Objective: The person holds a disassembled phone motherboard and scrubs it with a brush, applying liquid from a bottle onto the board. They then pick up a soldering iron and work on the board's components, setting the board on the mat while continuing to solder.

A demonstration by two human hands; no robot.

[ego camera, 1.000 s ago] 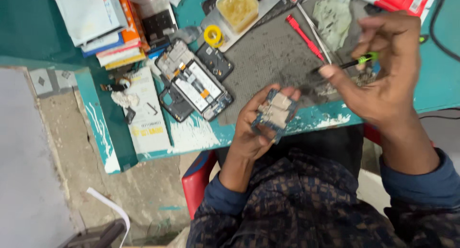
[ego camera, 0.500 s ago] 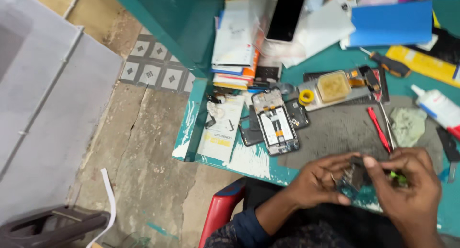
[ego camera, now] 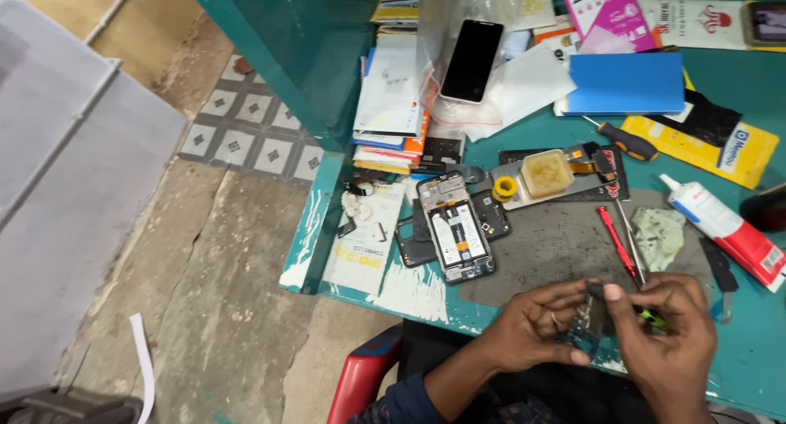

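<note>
Pinched between left hand (ego camera: 536,330) and right hand (ego camera: 667,334) at the bench (ego camera: 737,367) front edge: small circuit board (ego camera: 585,326), mostly hidden by fingers, beside a barely visible green-handled tool (ego camera: 652,317).

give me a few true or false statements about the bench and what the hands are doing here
1. Both hands hold a small circuit board at the bench's near edge. True.
2. The opened phone lies in the person's lap. False: it lies on the teal bench, left of the grey mat.
3. The red screwdriver rests on the mat. True.
4. The right hand is empty. False: it grips a green-tipped tool.
5. The left hand touches the board. True.
</note>
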